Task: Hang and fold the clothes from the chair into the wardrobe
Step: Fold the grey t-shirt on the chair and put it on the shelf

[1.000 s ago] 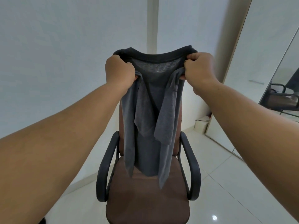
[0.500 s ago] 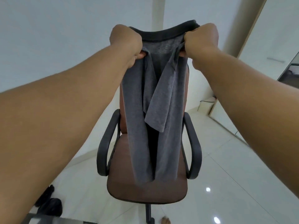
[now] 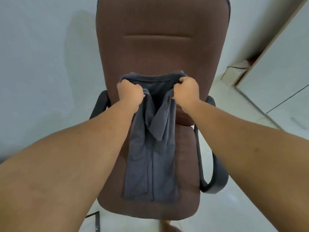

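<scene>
gripping grey shirt, left hand, right hand, curled fingers

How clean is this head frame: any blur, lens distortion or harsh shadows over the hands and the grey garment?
Head view: lighting soft and even, no glare; a faint shadow on the wall left of the brown chair. Wide-angle stretch swells both forearms toward the lower corners. Overall slightly soft; the left hand, right hand and grey garment stay readable; edges smear most.
</scene>
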